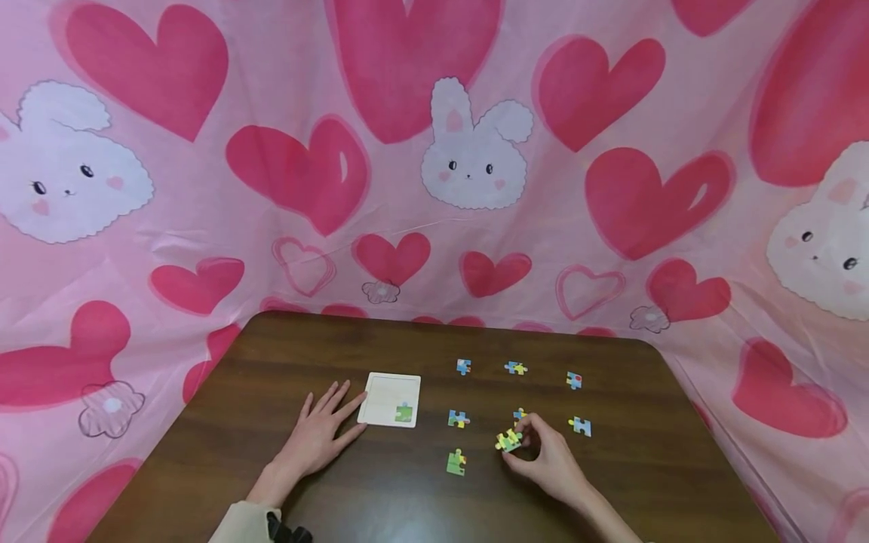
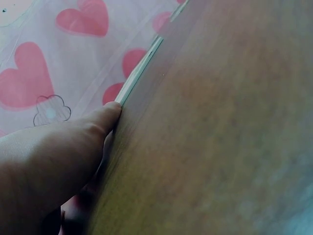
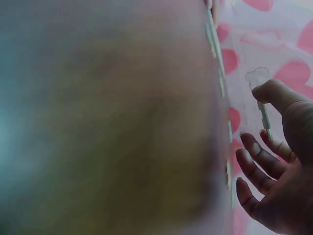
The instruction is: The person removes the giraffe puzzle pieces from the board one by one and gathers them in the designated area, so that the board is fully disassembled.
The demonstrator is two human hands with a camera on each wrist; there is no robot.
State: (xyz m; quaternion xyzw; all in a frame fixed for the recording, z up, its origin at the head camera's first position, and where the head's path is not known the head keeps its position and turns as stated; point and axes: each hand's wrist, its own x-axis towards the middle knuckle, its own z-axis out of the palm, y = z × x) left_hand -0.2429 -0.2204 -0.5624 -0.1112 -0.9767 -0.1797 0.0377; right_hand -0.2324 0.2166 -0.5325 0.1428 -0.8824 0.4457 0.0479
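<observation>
My right hand (image 1: 553,461) pinches a yellow-and-green jigsaw puzzle piece (image 1: 508,440) between thumb and forefinger, lifted off the table. In the right wrist view that puzzle piece (image 3: 264,117) shows edge-on, and the other fingers are loosely bent. My left hand (image 1: 317,436) lies spread with straight fingers, thumb and forefinger touching the left edge of a white puzzle tray (image 1: 380,391). A green puzzle piece (image 1: 403,412) sits in the tray's lower right corner. Just behind my right fingertips lies a blue-and-yellow piece (image 1: 520,414), partly hidden. A green piece (image 1: 456,462) lies left of the held one.
More loose pieces lie spread on the brown wooden table (image 1: 380,490): a blue-and-white one (image 1: 464,366), a blue-and-yellow one (image 1: 517,368), one with red (image 1: 574,380), and others nearer. A pink curtain (image 1: 394,204) with hearts and rabbits hangs around the table.
</observation>
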